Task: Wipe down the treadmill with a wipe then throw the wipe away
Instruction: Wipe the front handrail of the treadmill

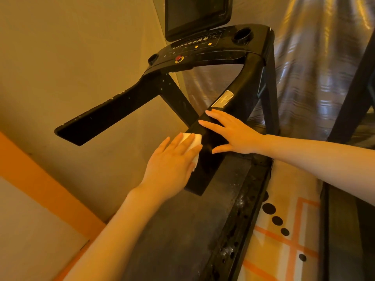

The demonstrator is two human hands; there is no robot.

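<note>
A black treadmill fills the view, with its console [205, 49] and dark screen [196, 15] at the top. Its right handrail [229, 110] slopes down toward me. My left hand [172, 161] presses a white wipe [191, 141] flat against the inner side of that handrail, fingers straight; most of the wipe is hidden under the fingers. My right hand [233, 132] rests open on top of the same handrail, just beyond the wipe, fingers spread.
The left handrail [105, 116] juts out at mid-left. The dark running belt [182, 230] lies below my arms, with a dusty side rail [243, 209] to its right. A tan wall stands at left, shiny plastic sheeting [316, 67] behind, a second machine's frame [353, 94] at right.
</note>
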